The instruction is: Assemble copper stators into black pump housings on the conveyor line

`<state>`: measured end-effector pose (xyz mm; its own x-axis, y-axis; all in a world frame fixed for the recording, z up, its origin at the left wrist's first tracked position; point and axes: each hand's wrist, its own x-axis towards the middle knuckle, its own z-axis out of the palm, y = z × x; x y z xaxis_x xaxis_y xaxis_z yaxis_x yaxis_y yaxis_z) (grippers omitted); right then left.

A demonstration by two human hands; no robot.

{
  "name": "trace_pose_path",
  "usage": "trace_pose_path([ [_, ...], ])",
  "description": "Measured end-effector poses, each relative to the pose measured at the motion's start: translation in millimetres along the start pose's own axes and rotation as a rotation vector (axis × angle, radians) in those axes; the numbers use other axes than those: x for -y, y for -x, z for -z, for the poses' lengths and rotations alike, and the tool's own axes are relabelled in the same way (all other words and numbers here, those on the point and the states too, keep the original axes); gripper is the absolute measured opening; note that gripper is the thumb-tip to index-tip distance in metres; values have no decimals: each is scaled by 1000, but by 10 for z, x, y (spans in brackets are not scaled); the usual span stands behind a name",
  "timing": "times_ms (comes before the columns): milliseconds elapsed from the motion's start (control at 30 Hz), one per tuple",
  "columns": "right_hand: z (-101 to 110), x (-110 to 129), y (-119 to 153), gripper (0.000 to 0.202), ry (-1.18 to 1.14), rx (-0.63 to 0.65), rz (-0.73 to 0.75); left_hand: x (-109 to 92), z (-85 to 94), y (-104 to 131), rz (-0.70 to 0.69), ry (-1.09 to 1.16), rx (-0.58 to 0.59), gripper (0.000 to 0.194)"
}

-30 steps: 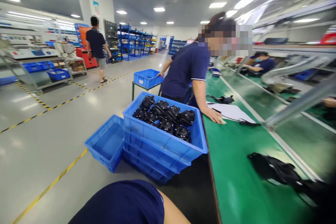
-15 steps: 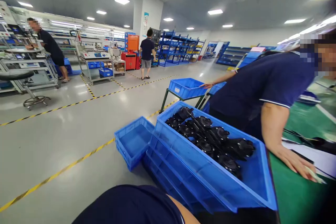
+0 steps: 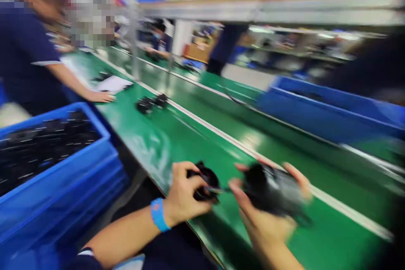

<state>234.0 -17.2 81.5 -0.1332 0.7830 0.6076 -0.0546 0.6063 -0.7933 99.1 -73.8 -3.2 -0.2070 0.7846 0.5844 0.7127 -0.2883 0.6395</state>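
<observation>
My left hand [image 3: 186, 192], with a blue band on its wrist, is closed around a round black part [image 3: 207, 179]. My right hand [image 3: 268, 219] grips a larger black housing [image 3: 272, 187], blurred by motion. A thin cable seems to run between the two black pieces. Both hands are above the green bench top [image 3: 177, 139], side by side. Farther along the bench lie other black parts [image 3: 152, 103], apart from my hands.
On the left, a blue crate [image 3: 104, 130] full of black parts sits on stacked crates. A co-worker [image 3: 28, 50] leans over the bench by white paper [image 3: 115, 84]. Across the line stands another blue crate [image 3: 310, 114]. A shelf rail [image 3: 268, 8] crosses above.
The view has swung right, from the aisle and crates to the green bench. Both my hands, out of view before, now show with black parts in them.
</observation>
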Motion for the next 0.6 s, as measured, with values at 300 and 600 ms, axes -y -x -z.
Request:
trace_pose_path([
  [300,-19,-474,-234,72,-16,150,-143,272,266,-52,126,107,158,21],
  [600,477,-1343,-167,71,261,580,-137,637,-44,22,-225,180,380,57],
])
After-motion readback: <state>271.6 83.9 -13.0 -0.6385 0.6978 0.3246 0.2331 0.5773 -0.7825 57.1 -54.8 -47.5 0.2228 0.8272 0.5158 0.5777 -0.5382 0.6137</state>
